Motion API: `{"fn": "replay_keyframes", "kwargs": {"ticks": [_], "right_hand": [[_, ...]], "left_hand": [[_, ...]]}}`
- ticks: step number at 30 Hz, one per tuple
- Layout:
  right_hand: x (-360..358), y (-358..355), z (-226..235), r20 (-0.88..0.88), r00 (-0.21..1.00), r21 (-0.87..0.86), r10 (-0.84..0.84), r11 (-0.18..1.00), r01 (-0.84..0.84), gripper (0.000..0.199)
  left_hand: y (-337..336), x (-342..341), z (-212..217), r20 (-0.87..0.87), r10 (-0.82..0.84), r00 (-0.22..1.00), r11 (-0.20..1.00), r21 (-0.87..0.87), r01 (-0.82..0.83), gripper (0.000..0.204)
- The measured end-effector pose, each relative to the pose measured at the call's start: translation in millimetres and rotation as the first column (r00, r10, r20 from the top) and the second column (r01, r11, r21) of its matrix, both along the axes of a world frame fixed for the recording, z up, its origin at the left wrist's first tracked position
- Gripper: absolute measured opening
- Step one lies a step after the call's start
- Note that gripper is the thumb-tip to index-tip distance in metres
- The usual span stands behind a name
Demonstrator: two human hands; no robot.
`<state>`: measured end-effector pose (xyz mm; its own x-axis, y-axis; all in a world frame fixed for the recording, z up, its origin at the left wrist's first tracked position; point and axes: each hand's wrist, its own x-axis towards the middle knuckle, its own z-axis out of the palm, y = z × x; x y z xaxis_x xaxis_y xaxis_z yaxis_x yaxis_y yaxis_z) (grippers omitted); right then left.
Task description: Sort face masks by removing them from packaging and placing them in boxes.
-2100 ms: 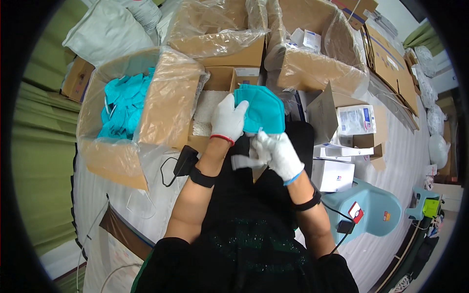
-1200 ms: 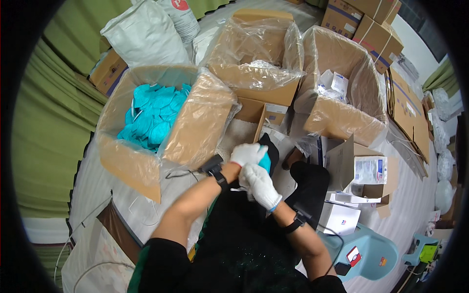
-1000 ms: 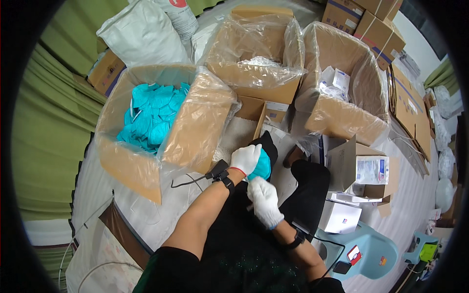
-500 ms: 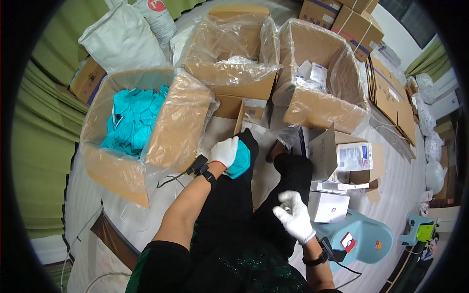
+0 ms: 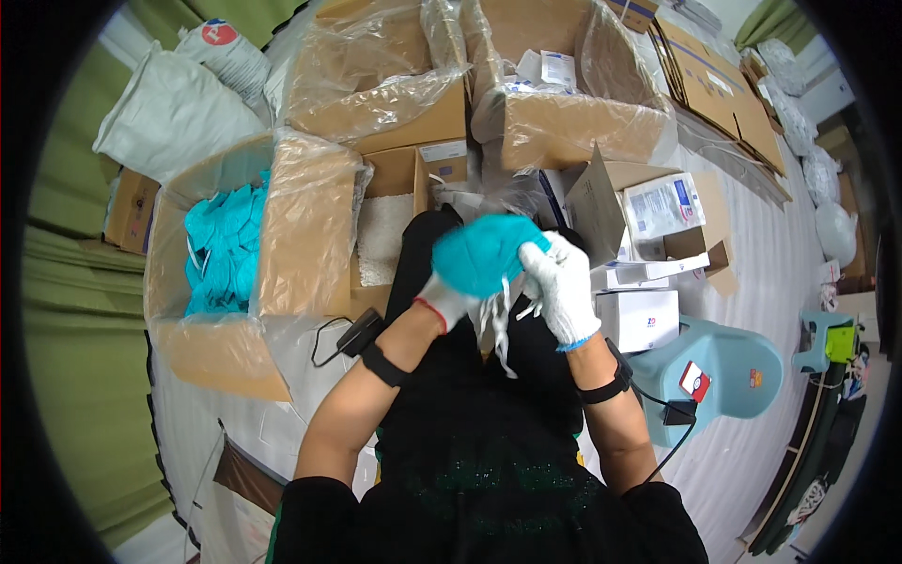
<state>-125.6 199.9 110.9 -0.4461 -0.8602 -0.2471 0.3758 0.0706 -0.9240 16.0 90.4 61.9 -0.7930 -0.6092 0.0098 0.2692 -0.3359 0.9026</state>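
A teal face mask (image 5: 481,254) is held up over my lap, its white straps hanging below it. My right hand (image 5: 562,289), in a white knit glove with a blue cuff, pinches the mask's right edge. Under the mask's left side is my left hand (image 5: 445,299), in a white glove with a red cuff; the mask hides its fingers, which seem to support it from beneath. To the left, a large plastic-lined carton (image 5: 310,240) contains a heap of similar teal masks (image 5: 224,246).
Two more lined cartons (image 5: 376,89) (image 5: 583,132) stand ahead, the right one with white packets. An opened box (image 5: 601,211) with a pouch (image 5: 662,207) is at my right, beside a small white box (image 5: 639,320) and a light-blue plastic stool (image 5: 728,367). White sacks (image 5: 178,117) stand far left.
The mask has risen from beside my left thigh to the middle over my lap. My right hand has come up and forward and taken its edge. The view has shifted.
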Motion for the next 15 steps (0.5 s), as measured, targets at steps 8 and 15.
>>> {"fn": "replay_keyframes", "kwargs": {"ticks": [8,15], "right_hand": [[20,-29,7,0.180,0.982,-0.079,-0.059,0.994,0.075,0.026],[75,-25,-40,0.052,0.927,0.169,0.372,0.912,-0.375,0.038]], "left_hand": [[-13,8,22,0.181,0.402,0.898,0.911,0.021,-0.412,0.025],[-47,24,-4,0.507,0.519,0.688,0.839,-0.149,-0.523,0.021]]}}
